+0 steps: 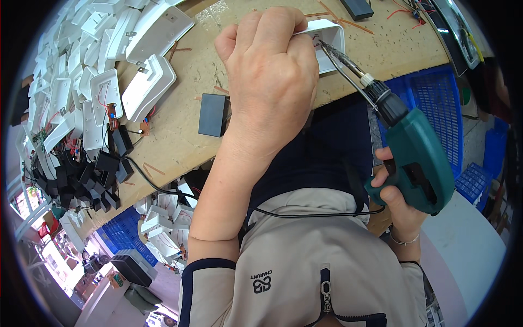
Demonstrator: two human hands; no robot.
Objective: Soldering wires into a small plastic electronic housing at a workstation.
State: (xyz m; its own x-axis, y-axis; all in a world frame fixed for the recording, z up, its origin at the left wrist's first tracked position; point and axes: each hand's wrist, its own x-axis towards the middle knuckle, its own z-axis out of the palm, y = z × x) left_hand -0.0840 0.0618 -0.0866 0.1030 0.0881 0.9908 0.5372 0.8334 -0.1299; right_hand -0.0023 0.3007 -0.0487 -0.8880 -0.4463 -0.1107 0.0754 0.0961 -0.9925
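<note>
In my right hand [402, 204] is a dark green soldering gun [422, 158], my fingers wrapped round its handle. Its long metal tip reaches up and left into an open white plastic housing [333, 41] at the table's front edge, touching or nearly touching small metal parts inside. My left hand [272, 71] is closed at the housing's left side, fingers curled over its rim; the fingertips are hidden behind the hand. A black box-shaped part [213, 114] lies on the table left of my left wrist.
White housings [98, 22] pile up at the left of the wooden table [185, 131], with black boxes [81, 177] and wired circuit boards [112, 113]. A black cord [294, 215] crosses my lap. Blue baskets [430, 103] stand beside the table; another black box [357, 8] lies at the far edge.
</note>
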